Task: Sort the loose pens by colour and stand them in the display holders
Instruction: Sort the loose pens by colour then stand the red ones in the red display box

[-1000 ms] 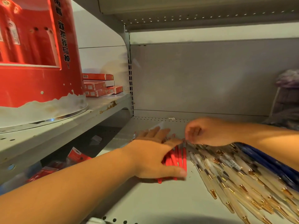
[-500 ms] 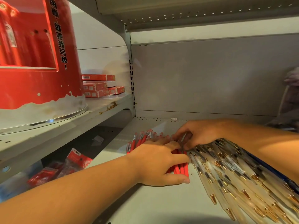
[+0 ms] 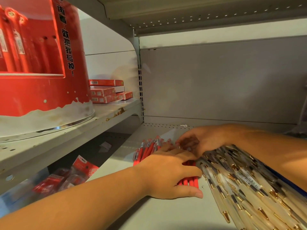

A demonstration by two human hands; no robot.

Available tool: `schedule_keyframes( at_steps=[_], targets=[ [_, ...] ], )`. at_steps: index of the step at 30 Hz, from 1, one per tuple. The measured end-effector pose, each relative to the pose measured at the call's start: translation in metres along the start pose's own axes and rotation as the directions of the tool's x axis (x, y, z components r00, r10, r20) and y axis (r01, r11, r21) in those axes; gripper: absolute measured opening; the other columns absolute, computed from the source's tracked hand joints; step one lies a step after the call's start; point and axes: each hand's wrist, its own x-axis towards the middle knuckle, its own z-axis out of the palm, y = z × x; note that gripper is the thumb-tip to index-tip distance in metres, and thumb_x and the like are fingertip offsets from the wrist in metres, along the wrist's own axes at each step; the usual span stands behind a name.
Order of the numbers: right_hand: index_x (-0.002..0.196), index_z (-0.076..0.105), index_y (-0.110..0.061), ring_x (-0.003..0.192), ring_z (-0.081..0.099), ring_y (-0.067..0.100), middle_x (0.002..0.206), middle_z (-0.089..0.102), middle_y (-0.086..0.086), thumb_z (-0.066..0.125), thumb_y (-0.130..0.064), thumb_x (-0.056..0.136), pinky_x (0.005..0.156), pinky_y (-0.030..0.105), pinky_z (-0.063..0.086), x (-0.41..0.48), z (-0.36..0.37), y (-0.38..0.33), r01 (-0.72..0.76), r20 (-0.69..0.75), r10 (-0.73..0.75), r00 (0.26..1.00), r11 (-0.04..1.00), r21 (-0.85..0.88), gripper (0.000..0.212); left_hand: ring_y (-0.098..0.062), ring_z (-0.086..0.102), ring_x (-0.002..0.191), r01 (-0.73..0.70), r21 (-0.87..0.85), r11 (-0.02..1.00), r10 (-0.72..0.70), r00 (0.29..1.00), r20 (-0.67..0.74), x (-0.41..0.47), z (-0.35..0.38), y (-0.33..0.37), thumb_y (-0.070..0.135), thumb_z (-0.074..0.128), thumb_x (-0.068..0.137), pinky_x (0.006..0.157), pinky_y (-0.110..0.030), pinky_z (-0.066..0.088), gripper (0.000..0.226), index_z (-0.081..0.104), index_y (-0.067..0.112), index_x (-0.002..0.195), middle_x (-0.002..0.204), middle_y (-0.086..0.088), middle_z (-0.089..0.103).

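Observation:
A row of red pens point(image 3: 146, 151) lies flat on the grey shelf point(image 3: 166, 216). My left hand point(image 3: 169, 175) lies across their middle with fingers stretched over them and thumb on the shelf; red ends stick out under the fingers. My right hand point(image 3: 201, 141) reaches in from the right, fingers curled down onto the far ends of the pens where red meets pale. Whether it holds a pen is hidden. A wide fan of pale translucent pens with gold tips point(image 3: 232, 190) lies to the right, partly under my right forearm.
A big red round display stand point(image 3: 41, 90) with pens behind its window stands on the higher shelf at left, red boxes point(image 3: 106, 92) stacked behind it. Packaged red goods point(image 3: 66, 178) lie on the lower left shelf. Blue pens point(image 3: 285, 180) show under my right forearm. Another shelf hangs overhead.
My right hand has come down from above the pile to the pens' far ends. The left hand has slid a little nearer, uncovering the red pens' far ends.

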Motion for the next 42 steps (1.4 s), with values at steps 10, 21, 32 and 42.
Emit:
schedule_keyframes(
  at_steps=[10, 21, 32, 42],
  targets=[
    [0.14, 0.049, -0.027, 0.122, 0.046, 0.007, 0.144, 0.048, -0.004, 0.048, -0.023, 0.1, 0.095, 0.022, 0.039, 0.036, -0.01, -0.011, 0.049, -0.229, -0.054, 0.972, 0.998, -0.031, 0.04, -0.028, 0.048, 0.126, 0.003, -0.03, 1.0, -0.003, 1.0, 0.017, -0.001, -0.001, 0.002, 0.061, 0.037, 0.098, 0.108, -0.047, 0.038, 0.051, 0.05, 0.028, 0.135, 0.142, -0.004, 0.047],
    [0.119, 0.067, -0.025, 0.106, 0.06, 0.004, 0.118, 0.066, -0.01, 0.051, -0.039, 0.099, 0.104, 0.035, 0.045, 0.042, 0.004, -0.022, 0.123, -0.231, -0.126, 0.965, 0.992, -0.028, 0.029, -0.022, 0.054, 0.117, 0.024, -0.059, 0.998, -0.025, 1.0, -0.017, -0.001, 0.0, -0.003, 0.061, 0.042, 0.096, 0.103, -0.041, 0.041, 0.051, 0.055, 0.031, 0.135, 0.131, -0.001, 0.057],
    [0.129, 0.058, -0.024, 0.105, 0.053, 0.0, 0.123, 0.058, -0.012, 0.048, -0.046, 0.099, 0.084, 0.019, 0.039, 0.06, 0.0, -0.032, 0.154, -0.306, -0.146, 0.941, 0.988, 0.003, 0.038, -0.024, 0.041, 0.138, -0.026, 0.042, 0.999, 0.028, 0.998, -0.049, -0.026, -0.004, -0.015, 0.067, 0.042, 0.093, 0.116, -0.048, 0.027, 0.064, 0.037, 0.033, 0.147, 0.151, -0.001, 0.044],
    [0.107, 0.074, -0.027, 0.103, 0.062, 0.007, 0.113, 0.069, -0.005, 0.03, -0.052, 0.103, 0.098, 0.032, 0.043, 0.082, 0.018, -0.07, 0.212, -0.228, -0.208, 0.951, 0.977, -0.01, 0.051, -0.03, 0.038, 0.137, 0.326, -0.074, 0.942, -0.328, 0.944, -0.017, -0.054, 0.012, -0.042, 0.086, 0.039, 0.079, 0.108, -0.049, 0.041, 0.09, 0.012, 0.038, 0.149, 0.16, 0.0, 0.018]
  ],
)
